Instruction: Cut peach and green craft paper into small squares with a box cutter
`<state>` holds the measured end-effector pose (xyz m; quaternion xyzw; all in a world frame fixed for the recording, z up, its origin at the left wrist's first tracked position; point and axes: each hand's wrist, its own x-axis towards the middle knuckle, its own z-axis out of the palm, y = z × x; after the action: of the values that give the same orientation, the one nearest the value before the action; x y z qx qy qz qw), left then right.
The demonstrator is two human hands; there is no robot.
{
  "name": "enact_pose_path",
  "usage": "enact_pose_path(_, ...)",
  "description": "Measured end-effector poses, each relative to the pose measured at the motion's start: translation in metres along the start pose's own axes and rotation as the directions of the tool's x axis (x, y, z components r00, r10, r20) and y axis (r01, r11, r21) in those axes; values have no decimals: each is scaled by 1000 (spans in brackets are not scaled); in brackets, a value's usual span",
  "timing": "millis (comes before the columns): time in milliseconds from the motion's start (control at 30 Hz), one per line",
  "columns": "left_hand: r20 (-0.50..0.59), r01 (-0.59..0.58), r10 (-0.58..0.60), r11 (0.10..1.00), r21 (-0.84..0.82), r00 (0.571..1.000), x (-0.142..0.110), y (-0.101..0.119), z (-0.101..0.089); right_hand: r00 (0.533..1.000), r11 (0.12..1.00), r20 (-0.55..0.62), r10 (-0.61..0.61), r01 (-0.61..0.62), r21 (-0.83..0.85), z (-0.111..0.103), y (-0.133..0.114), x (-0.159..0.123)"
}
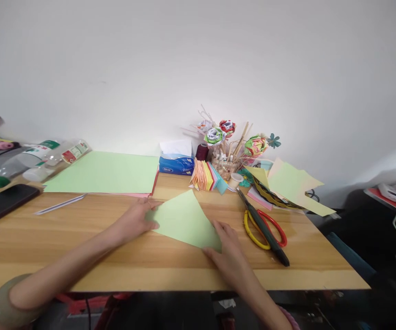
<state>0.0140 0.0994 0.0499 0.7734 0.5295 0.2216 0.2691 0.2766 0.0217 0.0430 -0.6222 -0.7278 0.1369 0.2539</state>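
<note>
A piece of light green paper (184,220) lies at an angle over the wooden table, between my two hands. My left hand (139,217) grips its left corner, thumb on the near side and fingers behind. At the right corner, my right hand (227,250) has the paper between thumb and fingers. Scissors (257,234) with one yellow and one red handle rest to the right of my right hand. Across them lies a long dark tool (266,233) whose kind I cannot make out.
Large green sheets (105,172) lie at the back left, beside plastic bottles (29,158) and a black phone (7,204). Behind the paper stand a blue tissue pack (176,165), folded coloured papers (203,176) and a basket (223,168) of paper flowers. Paper scraps (287,181) overhang the right edge.
</note>
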Motion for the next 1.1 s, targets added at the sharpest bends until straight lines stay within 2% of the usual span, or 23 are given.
enact_pose_path(300,-117,30,-36,998,-51,992,-9,-4,4,973,985,-156,-169,170,-10,16,1,-8)
enact_pose_path(433,-158,-70,61,996,-49,986,-18,-1,3,953,975,-210,-220,218,-35,16,0,-12)
enact_pose_path(500,-208,-156,159,987,32,965,-28,0,3,938,973,-261,-229,218,-69,14,-3,-16)
enact_pose_path(567,-251,-287,332,937,200,909,-42,2,4,904,965,-342,-259,229,-124,12,-8,-20)
enact_pose_path(600,-257,-369,448,879,302,856,-51,3,4,880,955,-372,-294,256,-150,10,-11,-22)
enact_pose_path(667,-222,-523,677,701,485,701,-68,8,6,830,921,-400,-389,350,-170,7,-17,-26)
enact_pose_path(700,-183,-578,762,603,549,621,-77,12,7,812,898,-386,-438,410,-157,6,-19,-28)
enact_pose_path(733,-141,-618,817,524,586,559,-85,16,7,796,872,-361,-486,472,-133,4,-20,-29)
enact_pose_path(767,-95,-652,847,469,595,523,-93,21,6,784,845,-329,-526,525,-98,2,-21,-30)
enact_pose_path(800,-52,-688,858,444,574,511,-99,27,5,776,822,-300,-555,566,-58,0,-21,-30)
enact_pose_path(867,41,-751,824,493,439,565,-109,37,-2,768,793,-269,-581,608,22,-4,-21,-30)
enact_pose_path(933,141,-749,740,622,226,657,-111,43,-9,771,786,-274,-575,614,76,-8,-21,-27)
enact_pose_path(1000,254,-652,618,754,76,744,-106,44,-14,782,787,-237,-576,609,97,-9,-20,-25)
enact_pose_path(1033,305,-596,556,801,51,773,-100,42,-14,783,784,-195,-590,614,94,-9,-19,-24)
enact_pose_path(1100,406,-532,458,843,84,790,-86,37,-11,769,767,-84,-633,639,66,-8,-14,-23)
